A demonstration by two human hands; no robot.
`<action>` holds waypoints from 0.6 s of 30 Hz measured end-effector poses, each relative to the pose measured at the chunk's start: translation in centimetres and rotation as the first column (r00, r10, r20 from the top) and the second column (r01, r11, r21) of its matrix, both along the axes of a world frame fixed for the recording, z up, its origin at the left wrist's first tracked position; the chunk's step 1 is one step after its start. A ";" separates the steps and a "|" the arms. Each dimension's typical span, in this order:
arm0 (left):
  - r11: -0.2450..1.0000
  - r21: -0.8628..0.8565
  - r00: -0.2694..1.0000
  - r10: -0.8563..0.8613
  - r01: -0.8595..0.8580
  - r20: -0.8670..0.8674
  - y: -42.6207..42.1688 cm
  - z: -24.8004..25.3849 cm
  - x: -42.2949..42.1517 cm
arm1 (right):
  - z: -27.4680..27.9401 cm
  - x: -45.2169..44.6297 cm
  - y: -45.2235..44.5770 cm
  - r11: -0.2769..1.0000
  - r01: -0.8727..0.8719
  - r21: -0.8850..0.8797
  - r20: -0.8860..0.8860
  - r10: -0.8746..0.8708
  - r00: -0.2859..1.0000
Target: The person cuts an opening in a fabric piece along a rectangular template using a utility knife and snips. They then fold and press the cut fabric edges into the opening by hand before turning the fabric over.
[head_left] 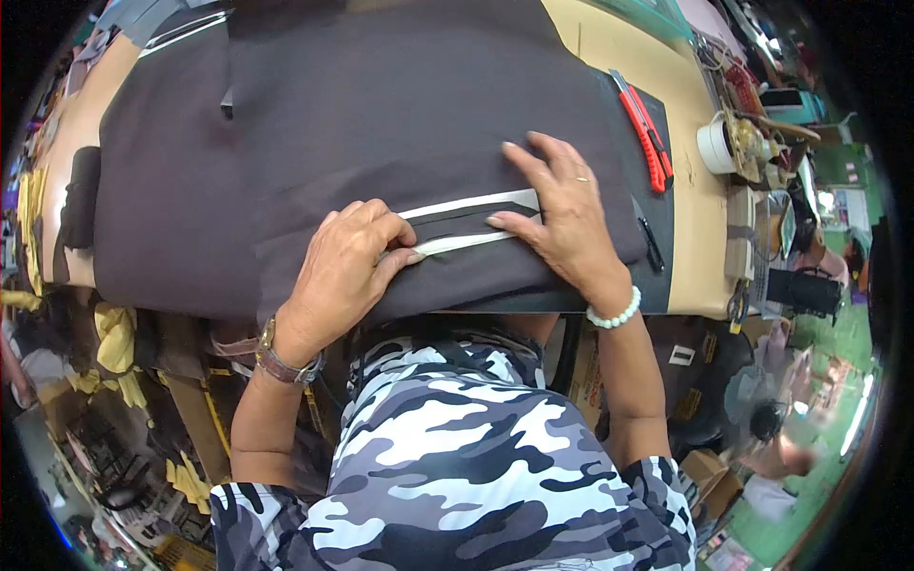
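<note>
A large dark fabric piece (381,105) lies spread over the table. Across its lower part runs a slit-like opening edged by two white strips (466,244). My left hand (352,257), a watch on its wrist, pinches the left end of the lower strip between thumb and forefinger. At the right end of the opening is my right hand (566,214), with a ring and a bead bracelet. Its thumb and fingers are spread apart, the thumb touching the fabric by the lower strip, and nothing is held between them.
A red cutter (645,133) and a black pen (650,245) lie on a dark mat (657,109) at the right. A dark roll (84,197) is at the left edge. Beyond the table's right side stand a white cup (714,147) and scissors (737,309).
</note>
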State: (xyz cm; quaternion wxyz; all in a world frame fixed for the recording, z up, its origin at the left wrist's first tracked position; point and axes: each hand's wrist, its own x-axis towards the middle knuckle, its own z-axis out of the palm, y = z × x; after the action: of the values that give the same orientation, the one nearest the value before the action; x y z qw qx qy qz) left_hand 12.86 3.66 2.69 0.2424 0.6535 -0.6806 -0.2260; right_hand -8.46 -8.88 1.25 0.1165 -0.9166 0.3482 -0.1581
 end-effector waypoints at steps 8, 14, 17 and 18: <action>0.998 -0.019 0.998 0.057 -0.057 0.024 0.9 0.0 1.8 | -0.3 1.1 1.0 0.998 0.055 0.012 -0.009 -0.055 0.998; 0.997 -0.016 0.997 0.072 -0.073 -0.040 1.1 -0.3 2.4 | -0.2 1.4 1.2 1.000 0.018 0.000 -0.059 -0.018 0.998; 0.997 -0.024 0.997 0.069 -0.070 -0.033 0.9 -0.4 2.2 | -1.3 3.9 2.4 0.998 -0.057 -0.018 -0.015 0.057 0.998; 0.997 -0.029 0.997 0.067 -0.067 -0.027 0.9 -0.4 2.2 | -1.3 4.5 2.7 0.997 -0.074 0.004 0.019 0.074 0.997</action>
State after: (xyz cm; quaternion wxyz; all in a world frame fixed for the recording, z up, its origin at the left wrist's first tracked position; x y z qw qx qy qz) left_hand 15.07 4.56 2.26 0.2684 0.6692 -0.6584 -0.2160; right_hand -3.94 -6.14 -0.09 0.1277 -0.9271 0.3131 -0.1615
